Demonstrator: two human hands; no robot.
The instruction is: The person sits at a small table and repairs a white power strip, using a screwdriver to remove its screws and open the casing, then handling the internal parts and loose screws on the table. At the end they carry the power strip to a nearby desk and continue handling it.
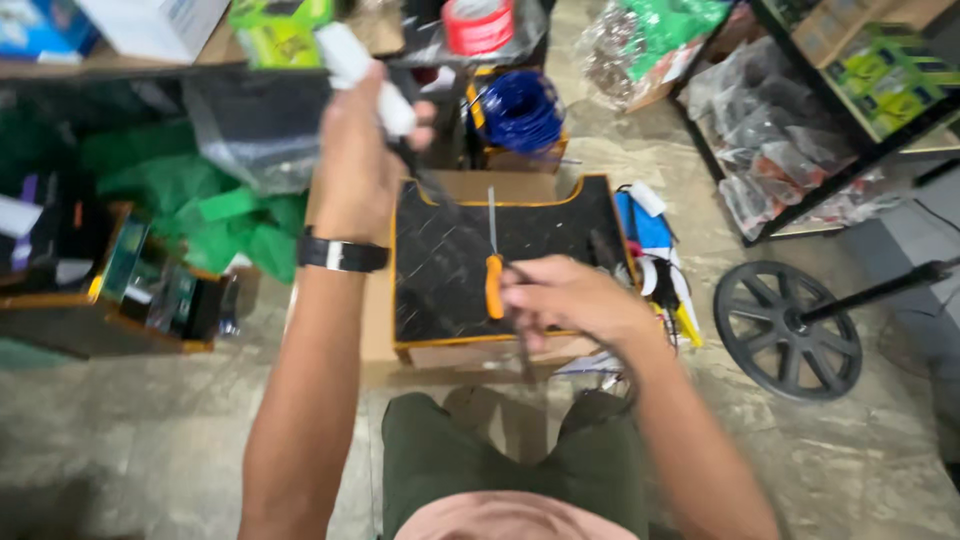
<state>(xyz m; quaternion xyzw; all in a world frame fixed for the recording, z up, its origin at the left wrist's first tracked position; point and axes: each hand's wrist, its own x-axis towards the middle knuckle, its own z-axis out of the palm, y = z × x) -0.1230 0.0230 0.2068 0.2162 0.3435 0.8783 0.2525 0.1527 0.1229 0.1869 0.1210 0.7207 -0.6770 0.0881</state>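
Gripping a white cylindrical object (365,75), the left hand (355,160) is raised above the black diamond-patterned mat (440,270); the right hand (565,298), fingers closed, pinches thin dark strands beside an orange-handled screwdriver (493,265) lying on the mat.

Beyond the raised left hand: a blue wire coil (518,108) and a red tape roll (478,24). Left of the left forearm: green plastic bags (190,200) and an open box of small parts (130,290). Right of the right hand: a black spoked wheel (787,330) on the floor, below a metal shelf rack (800,190).
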